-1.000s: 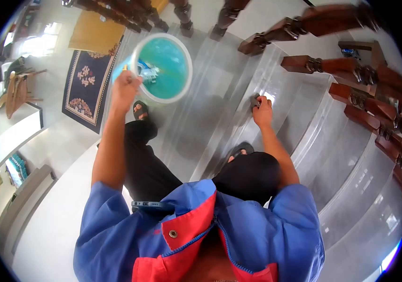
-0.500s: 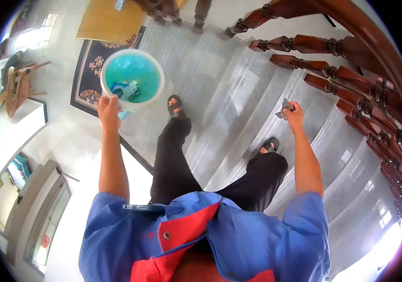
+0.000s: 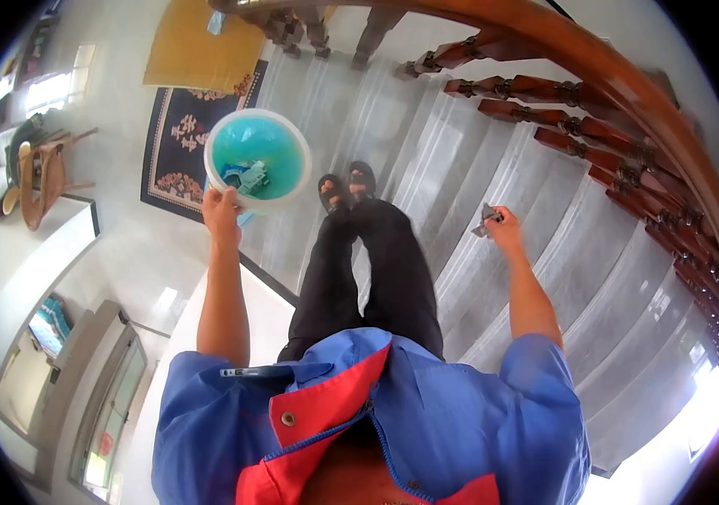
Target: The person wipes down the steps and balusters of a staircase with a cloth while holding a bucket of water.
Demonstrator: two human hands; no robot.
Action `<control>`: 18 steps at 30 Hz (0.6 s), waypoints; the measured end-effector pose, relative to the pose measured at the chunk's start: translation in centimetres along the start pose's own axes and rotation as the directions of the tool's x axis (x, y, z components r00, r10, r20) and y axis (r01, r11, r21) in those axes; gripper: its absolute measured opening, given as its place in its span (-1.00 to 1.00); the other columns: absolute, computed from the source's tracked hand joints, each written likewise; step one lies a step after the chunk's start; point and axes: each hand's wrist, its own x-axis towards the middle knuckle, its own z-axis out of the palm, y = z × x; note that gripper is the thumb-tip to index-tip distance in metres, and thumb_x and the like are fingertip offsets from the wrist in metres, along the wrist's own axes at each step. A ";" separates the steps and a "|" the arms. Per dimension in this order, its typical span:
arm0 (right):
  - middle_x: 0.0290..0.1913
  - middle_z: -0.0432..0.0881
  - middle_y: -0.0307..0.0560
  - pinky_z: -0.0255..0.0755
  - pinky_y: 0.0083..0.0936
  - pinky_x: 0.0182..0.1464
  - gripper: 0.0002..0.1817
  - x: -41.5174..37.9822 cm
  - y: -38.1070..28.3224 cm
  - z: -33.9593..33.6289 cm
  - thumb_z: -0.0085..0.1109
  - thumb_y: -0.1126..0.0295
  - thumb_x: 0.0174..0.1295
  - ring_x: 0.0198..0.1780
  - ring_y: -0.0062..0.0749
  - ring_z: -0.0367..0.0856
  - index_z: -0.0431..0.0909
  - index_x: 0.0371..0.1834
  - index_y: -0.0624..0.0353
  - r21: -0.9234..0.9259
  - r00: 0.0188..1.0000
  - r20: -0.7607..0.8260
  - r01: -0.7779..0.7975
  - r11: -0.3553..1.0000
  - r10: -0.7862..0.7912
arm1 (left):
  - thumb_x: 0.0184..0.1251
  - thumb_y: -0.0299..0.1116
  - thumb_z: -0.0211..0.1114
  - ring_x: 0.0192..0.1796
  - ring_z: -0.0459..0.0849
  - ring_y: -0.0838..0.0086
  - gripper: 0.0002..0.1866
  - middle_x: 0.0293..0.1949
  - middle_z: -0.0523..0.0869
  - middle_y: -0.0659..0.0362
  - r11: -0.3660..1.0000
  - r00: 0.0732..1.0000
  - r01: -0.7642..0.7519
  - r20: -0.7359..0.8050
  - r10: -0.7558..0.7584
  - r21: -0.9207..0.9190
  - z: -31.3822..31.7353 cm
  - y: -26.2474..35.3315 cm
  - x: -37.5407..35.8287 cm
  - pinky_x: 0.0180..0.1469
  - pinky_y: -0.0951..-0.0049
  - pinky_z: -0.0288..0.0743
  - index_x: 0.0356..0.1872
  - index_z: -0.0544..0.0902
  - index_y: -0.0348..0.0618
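Note:
My left hand is closed on the rim of a white bucket with a turquoise inside. Several small blue and pale green items lie in the bucket, too small to name. Something light blue shows just below the rim, beside my left wrist. In my right hand a crumpled grey cloth is gripped, held out over the steps on the right. Both of my feet, in black sandals, stand side by side on a grey step.
Grey polished stairs curve down the right side. A dark wooden banister with turned balusters bounds them. A dark patterned mat and a yellow-brown sheet lie on the floor beyond the bucket. A wooden chair stands at left.
My right-hand foot has come across to stand beside the other foot. The bucket has shifted slightly right and down in view, and my right hand slightly left and down. Both grips stay.

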 end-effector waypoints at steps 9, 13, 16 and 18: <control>-0.14 0.71 -0.10 0.68 -0.39 -0.22 -0.58 1.2 -5.0 4.7 0.37 0.40 0.10 -0.16 -0.43 0.69 0.65 0.07 0.22 0.293 0.991 0.079 -0.122 0.948 0.104 | 0.39 -0.39 0.33 -0.24 0.70 0.48 -0.72 -0.21 0.71 0.15 0.952 0.982 -0.020 0.185 -0.039 0.305 8.8 0.1 2.1 -0.23 0.40 0.65 0.02 0.57 -0.30; -0.07 0.72 -0.06 0.66 -0.37 -0.07 -0.53 3.3 -5.4 6.0 0.37 0.40 0.12 -0.08 -0.36 0.70 0.63 0.14 0.25 0.254 0.996 0.065 -0.070 0.965 0.055 | 0.38 -0.40 0.35 -0.26 0.67 0.49 -0.71 -0.21 0.71 0.12 0.953 0.955 -0.005 0.283 -0.085 0.301 14.6 1.1 2.3 -0.23 0.42 0.61 0.02 0.59 -0.35; -0.06 0.71 -0.07 0.65 -0.39 -0.06 -0.54 3.9 -6.6 5.6 0.35 0.44 0.15 -0.09 -0.39 0.69 0.61 0.17 0.25 0.363 0.984 0.124 -0.164 0.917 0.127 | 0.40 -0.39 0.36 -0.25 0.67 0.51 -0.73 -0.22 0.69 0.16 0.922 0.931 -0.031 0.346 -0.114 0.386 17.8 1.1 3.9 -0.26 0.42 0.61 0.01 0.58 -0.31; -0.12 0.73 -0.07 0.65 -0.37 -0.07 -0.56 4.2 -6.8 5.4 0.33 0.42 0.12 -0.14 -0.36 0.71 0.64 0.12 0.22 0.336 0.994 0.051 -0.113 0.935 0.101 | 0.41 -0.37 0.36 -0.27 0.65 0.55 -0.75 -0.24 0.65 0.23 0.899 0.899 -0.080 0.421 -0.122 0.430 19.4 -0.3 5.3 -0.28 0.45 0.62 -0.01 0.58 -0.26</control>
